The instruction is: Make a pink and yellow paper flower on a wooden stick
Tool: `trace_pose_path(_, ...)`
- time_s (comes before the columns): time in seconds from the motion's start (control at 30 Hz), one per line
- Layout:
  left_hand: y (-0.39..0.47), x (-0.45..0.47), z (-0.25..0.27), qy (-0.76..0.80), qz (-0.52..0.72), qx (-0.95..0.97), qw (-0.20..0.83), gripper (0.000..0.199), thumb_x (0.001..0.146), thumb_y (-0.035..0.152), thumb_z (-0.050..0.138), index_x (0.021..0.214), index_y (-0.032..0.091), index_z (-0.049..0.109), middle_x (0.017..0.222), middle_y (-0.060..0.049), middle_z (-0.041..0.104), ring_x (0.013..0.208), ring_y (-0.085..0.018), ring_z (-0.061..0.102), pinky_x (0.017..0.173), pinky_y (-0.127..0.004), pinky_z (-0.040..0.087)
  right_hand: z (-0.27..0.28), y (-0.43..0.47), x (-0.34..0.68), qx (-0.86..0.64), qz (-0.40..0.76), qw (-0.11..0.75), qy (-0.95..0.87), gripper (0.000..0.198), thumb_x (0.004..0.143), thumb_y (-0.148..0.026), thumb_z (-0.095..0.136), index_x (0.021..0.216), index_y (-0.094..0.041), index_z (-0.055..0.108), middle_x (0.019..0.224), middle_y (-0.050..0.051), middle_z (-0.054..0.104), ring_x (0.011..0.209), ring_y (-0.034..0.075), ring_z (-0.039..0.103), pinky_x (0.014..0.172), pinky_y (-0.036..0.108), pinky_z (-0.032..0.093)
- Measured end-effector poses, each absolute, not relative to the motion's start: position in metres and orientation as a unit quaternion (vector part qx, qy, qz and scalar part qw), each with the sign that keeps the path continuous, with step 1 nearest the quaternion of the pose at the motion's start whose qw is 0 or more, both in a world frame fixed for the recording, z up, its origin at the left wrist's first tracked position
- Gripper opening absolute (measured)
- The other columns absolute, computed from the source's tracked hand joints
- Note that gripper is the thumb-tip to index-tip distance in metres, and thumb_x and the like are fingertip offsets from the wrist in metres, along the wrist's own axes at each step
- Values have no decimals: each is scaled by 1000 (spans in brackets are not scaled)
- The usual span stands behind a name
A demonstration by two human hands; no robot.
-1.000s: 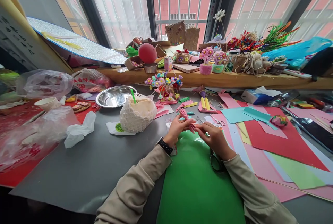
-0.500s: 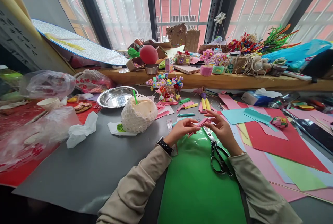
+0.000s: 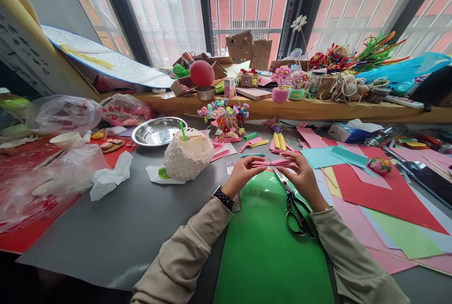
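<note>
Between my two hands a folded piece of pink paper (image 3: 271,163) is stretched sideways, above the far end of a green sheet (image 3: 271,247). My left hand (image 3: 244,174) pinches its left end, and my right hand (image 3: 300,176) pinches the right end. Black-handled scissors (image 3: 296,212) lie on the green sheet just below my right hand, blades pointing away. A ruler (image 3: 236,200) lies by my left wrist, partly covered. Folded strips in teal (image 3: 252,155), yellow (image 3: 259,143) and pink sit just beyond my hands.
Left of my hands stands a coconut in white foam netting (image 3: 189,155) with a green straw, near a metal plate (image 3: 157,132). Coloured paper sheets, including a red one (image 3: 381,191), cover the right side. Craft flowers (image 3: 226,115) stand before the wooden sill (image 3: 169,106).
The pink paper has turned from a slant to level and is now held out lengthwise. My hands have moved slightly apart to its two ends.
</note>
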State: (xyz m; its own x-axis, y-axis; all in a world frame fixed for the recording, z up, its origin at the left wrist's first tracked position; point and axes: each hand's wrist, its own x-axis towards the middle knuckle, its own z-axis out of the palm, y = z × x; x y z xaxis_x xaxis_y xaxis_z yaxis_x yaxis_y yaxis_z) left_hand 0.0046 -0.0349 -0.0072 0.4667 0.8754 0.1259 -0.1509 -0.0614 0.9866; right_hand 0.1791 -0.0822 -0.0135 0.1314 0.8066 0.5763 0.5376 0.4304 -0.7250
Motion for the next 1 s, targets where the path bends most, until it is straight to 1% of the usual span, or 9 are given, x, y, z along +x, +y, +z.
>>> trace_pose_path(0.1,-36,6,-10,298,424,620,588,32,60,25,69,88,13,61,88,-8,65,81,-15,60,75,-27,46,-14,-84,177,-513,-63,465,-718,28,70,-33,60,96,-22,57,100,8,59,99,24,51,88,46,39)
trace_pose_path(0.17,-36,8,-13,287,420,634,583,30,61,25,68,87,13,60,87,-7,64,81,-16,60,76,-28,46,-15,-85,175,-504,-129,420,-744,25,71,-30,59,95,-23,58,97,6,61,96,23,52,93,49,31)
trace_pose_path(0.23,-38,9,-15,276,411,646,582,28,62,25,67,86,12,58,88,-8,63,83,-16,60,77,-29,46,-17,-86,172,-501,-157,395,-754,22,72,-26,57,94,-24,58,93,3,62,93,22,53,97,51,24)
trace_pose_path(0.3,-40,11,-15,274,404,651,582,27,63,26,67,83,12,57,87,-8,62,83,-16,60,78,-30,46,-18,-86,171,-500,-171,387,-755,20,71,-23,55,90,-24,58,89,1,63,91,21,53,99,51,20)
trace_pose_path(0.4,-43,12,-13,292,403,644,581,26,62,27,67,78,11,55,85,-8,61,80,-15,60,76,-30,47,-19,-87,169,-497,-177,393,-753,18,69,-20,54,87,-24,59,85,1,64,89,21,54,99,51,20)
trace_pose_path(0.5,-44,12,-12,307,401,645,574,26,61,28,68,74,12,54,81,-6,61,76,-14,59,73,-29,48,-19,-87,169,-493,-175,400,-753,20,69,-20,54,88,-25,59,85,1,64,88,20,54,99,51,21)
trace_pose_path(0.73,-45,14,-14,298,408,648,570,24,61,28,68,73,13,54,75,-4,59,71,-12,59,67,-25,47,-21,-87,168,-485,-177,395,-760,21,68,-17,53,86,-26,59,81,-1,65,85,19,56,100,50,21)
trace_pose_path(0.87,-45,15,-15,305,411,657,554,24,61,30,67,73,13,55,75,-4,60,69,-12,57,65,-23,46,-23,-87,167,-491,-191,390,-755,19,68,-16,52,84,-25,58,79,-1,64,83,19,57,99,49,23)
trace_pose_path(1.0,-46,17,-17,303,412,676,530,22,65,31,64,75,13,55,77,-5,59,71,-12,57,66,-24,46,-22,-87,166,-497,-200,406,-740,17,67,-15,51,80,-24,57,77,0,64,79,19,57,98,48,26)
